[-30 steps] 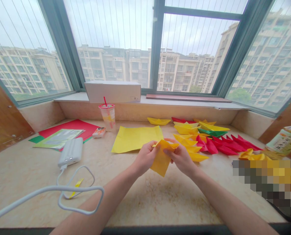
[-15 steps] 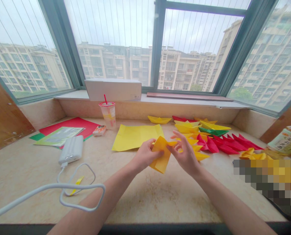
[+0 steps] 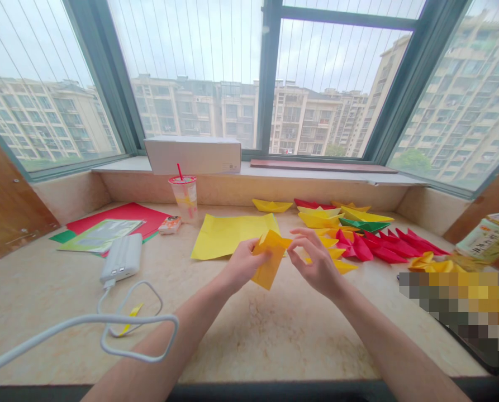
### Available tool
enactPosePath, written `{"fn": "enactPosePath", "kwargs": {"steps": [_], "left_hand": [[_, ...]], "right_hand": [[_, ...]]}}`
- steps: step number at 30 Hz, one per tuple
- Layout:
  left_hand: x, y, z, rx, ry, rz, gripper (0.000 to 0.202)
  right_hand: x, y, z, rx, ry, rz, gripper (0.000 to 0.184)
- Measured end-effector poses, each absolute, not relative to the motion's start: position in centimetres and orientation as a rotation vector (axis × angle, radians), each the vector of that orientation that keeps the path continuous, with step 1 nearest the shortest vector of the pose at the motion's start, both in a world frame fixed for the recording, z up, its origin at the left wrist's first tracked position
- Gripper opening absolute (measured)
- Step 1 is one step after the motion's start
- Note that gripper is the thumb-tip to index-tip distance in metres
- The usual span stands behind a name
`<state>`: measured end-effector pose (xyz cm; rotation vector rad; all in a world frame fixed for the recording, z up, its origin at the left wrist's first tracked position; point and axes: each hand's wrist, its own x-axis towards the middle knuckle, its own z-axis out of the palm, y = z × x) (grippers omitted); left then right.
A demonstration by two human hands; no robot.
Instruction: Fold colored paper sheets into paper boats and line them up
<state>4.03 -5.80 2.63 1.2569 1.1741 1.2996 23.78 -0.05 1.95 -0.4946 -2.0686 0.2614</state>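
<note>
My left hand (image 3: 246, 261) grips a folded piece of orange-yellow paper (image 3: 269, 268) between thumb and fingers, holding it tilted above the table. My right hand (image 3: 314, 259) is at the paper's right side, thumb and forefinger pinched at the tip of a raised flap. Just behind lies a flat yellow sheet (image 3: 228, 234), its right part partly hidden by the held paper. To the right of it stand several folded paper boats, among them a yellow boat (image 3: 272, 206) and a green boat (image 3: 364, 225).
Red folded paper pieces (image 3: 385, 245) lie at the right, near a bottle (image 3: 488, 240). On the left are a white power bank (image 3: 122, 257) with a looping cable (image 3: 138, 319), red paper (image 3: 123, 215), a small packet (image 3: 170, 225) and a lidded cup (image 3: 185, 198).
The folded paper has shifted slightly left and turned, with its top flap now lifted toward the right. My right fingers have drawn from the paper's face to the flap's tip.
</note>
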Motion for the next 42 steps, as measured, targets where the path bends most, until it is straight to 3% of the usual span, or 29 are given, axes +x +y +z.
{"fn": "enactPosePath", "kwargs": {"steps": [12, 29, 38, 42], "left_hand": [[3.8, -5.6, 3.0, 0.983, 0.912, 1.375, 0.041], [3.2, -5.2, 2.3, 1.055, 1.034, 1.439, 0.043], [2.1, -4.1, 1.6, 1.08, 1.222, 1.52, 0.041], [1.6, -3.8, 1.4, 1.079, 1.234, 1.566, 0.04]], "right_hand": [[24.0, 0.6, 1.5, -0.445, -2.138, 0.316, 0.01], [24.3, 0.1, 2.5, -0.424, -2.27, 0.144, 0.01], [24.4, 0.1, 2.2, -0.294, -2.13, 0.288, 0.02], [23.2, -4.2, 4.5, -0.143, -1.937, 0.452, 0.024]]}}
